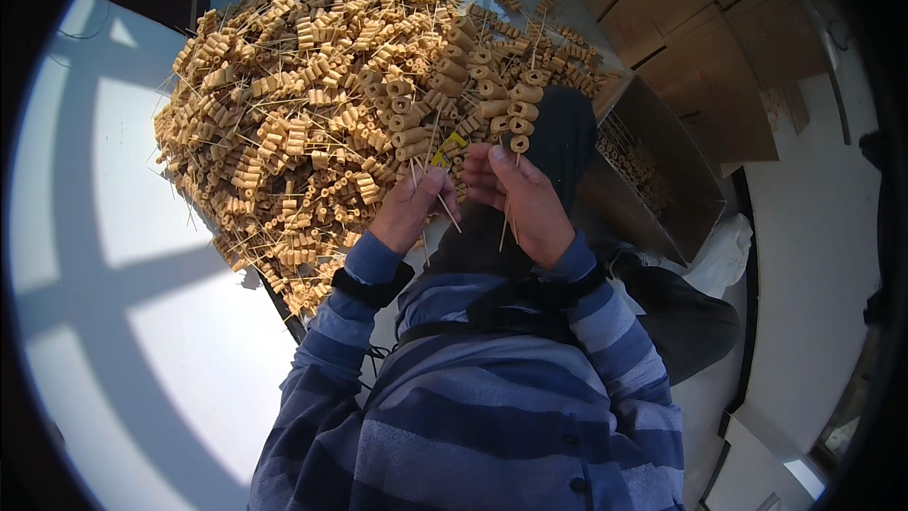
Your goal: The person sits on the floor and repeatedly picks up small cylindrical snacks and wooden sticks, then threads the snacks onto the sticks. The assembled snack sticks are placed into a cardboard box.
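Note:
My left hand (414,206) is closed around the lower ends of some thin sticks. They belong to skewers (409,123) threaded with tan, hollow ring-shaped rolls, which point away from me. Beside its fingertips, a small yellow piece (449,149) lies against the sticks; I cannot tell what it is. My right hand (530,206) has its fingers curled around more sticks, whose bare ends stick out below the palm. The rolls on these skewers (520,118) rise just above its fingers. Both hands are close together, apart from each other, over my lap.
A large heap of similar skewers (284,123) spreads over the surface ahead and to the left. On the right stands an open cardboard box (662,199) with skewers inside, beside flattened cardboard (700,57). A white plastic bag (724,255) lies near the box.

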The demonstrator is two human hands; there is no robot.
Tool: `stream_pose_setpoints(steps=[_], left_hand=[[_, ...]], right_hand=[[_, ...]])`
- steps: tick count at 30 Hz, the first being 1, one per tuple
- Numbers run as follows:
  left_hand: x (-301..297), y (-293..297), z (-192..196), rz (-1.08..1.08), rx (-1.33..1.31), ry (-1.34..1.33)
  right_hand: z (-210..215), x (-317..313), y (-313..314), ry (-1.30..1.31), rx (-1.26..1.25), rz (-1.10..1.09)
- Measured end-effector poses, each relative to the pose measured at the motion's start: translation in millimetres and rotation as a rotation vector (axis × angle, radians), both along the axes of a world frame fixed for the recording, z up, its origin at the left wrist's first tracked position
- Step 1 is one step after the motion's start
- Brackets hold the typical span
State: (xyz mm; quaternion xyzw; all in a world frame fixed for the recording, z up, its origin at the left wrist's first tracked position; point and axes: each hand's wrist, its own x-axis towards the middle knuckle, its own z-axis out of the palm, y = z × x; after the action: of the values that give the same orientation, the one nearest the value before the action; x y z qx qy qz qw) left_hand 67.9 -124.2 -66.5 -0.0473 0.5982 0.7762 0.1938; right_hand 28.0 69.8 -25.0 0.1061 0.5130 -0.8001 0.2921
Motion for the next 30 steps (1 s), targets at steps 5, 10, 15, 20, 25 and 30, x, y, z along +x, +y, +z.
stream_pose_setpoints(steps=[5,10,15,20,25,30], left_hand=[[4,60,26,-0.132,-0.027,-0.024],[10,85,31,-0.229,-0.074,-0.040],[17,100,34,-0.315,-0.100,0.022],[19,115,41,-0.347,-0.069,-0.059],[8,119,53,-0.449,-0.126,-0.087],[-6,135,45,-0.247,-0.104,-0.053]], right_hand=[[6,5,22,0.021,-0.163,0.001],[10,12,36,0.118,-0.069,-0.122],[12,21,67,0.049,-0.320,0.030],[8,25,69,0.037,-0.283,-0.171],[2,19,113,0.057,-0.260,-0.415],[2,43,162,0.040,-0.167,-0.412]])
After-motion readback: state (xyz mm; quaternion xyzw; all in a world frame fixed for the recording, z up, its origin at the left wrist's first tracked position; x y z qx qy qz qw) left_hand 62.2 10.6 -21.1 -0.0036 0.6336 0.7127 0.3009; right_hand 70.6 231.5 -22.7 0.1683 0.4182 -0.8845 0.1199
